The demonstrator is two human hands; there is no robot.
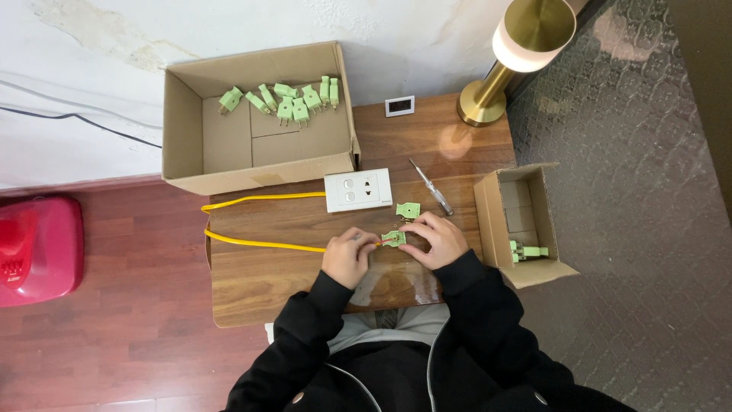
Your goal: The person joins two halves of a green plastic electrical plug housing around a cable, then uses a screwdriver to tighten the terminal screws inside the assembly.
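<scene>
nearest the camera, black sleeves lead to both hands over the wooden worktop (267, 290). the left hand (347, 255) is closed in a pinch on the end of a yellow cable (259, 244), at the point where it meets an opened green plug half (394, 238). the right hand (438, 238) grips that plug half from the other side, fingers curled over its edge, so the part sits between the two hands near the middle of the worktop. just beyond lies a second green plug piece (407, 209), with a screwdriver (431, 188) beside it and a white socket panel (358, 190) to its left. a small open carton (526, 229) at the right edge holds a green plug (528, 251). farther back, a large cardboard box (259, 122) contains finished green plugs (286, 99); a brass lamp (511, 53) stands at the far right corner.
</scene>
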